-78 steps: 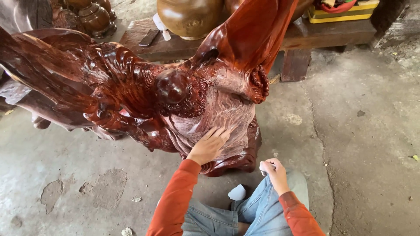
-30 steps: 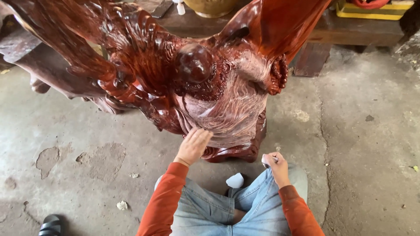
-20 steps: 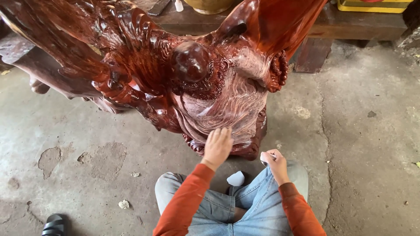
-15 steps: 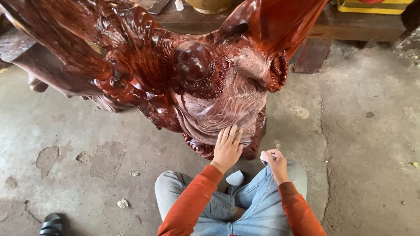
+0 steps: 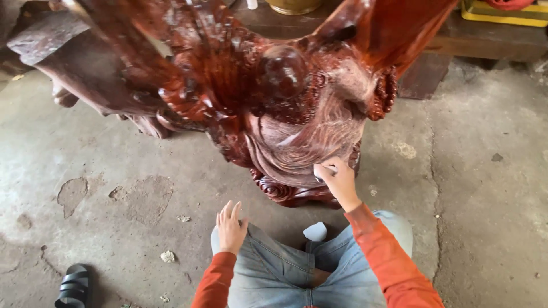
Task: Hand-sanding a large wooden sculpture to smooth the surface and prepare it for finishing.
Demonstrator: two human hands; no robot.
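Presently catalogued, largest to smallest.

Floor: grey concrete floor (image 5: 485,188), stained and cracked, with chipped patches toward 9 o'clock and small debris scattered about.

Carving: large glossy red-brown wooden sculpture (image 5: 257,97), filling the view from 10 o'clock to 1 o'clock; feather-like relief on its left, a rounded knob at centre, smooth paler folds lower down, a scrolled base resting on the floor just ahead of the person's knees.

Counter: dark wooden counter (image 5: 491,43) along 1 to 2 o'clock behind the carving, carrying a yellow tray (image 5: 502,11) and the foot of a round brownish vessel (image 5: 294,5).

Person: seated on the floor at 6 o'clock, blue jeans (image 5: 274,274), orange long sleeves (image 5: 394,268).

Right hand: right hand (image 5: 337,182), just right of centre, fingers curled and gripping a small pale pad (image 5: 321,170), pressed against the lower folds of the carving above its base.

Left hand: left hand (image 5: 231,228), at 7 o'clock from centre, released and flat, fingers together, resting on the left knee, holding nothing; well apart from the carving.

Sandal: black strapped sandal (image 5: 71,285), on the floor at 8 o'clock, near the bottom left corner.

White piece: small white object (image 5: 315,231), between the knees, just below the carving's base; what it is cannot be told.
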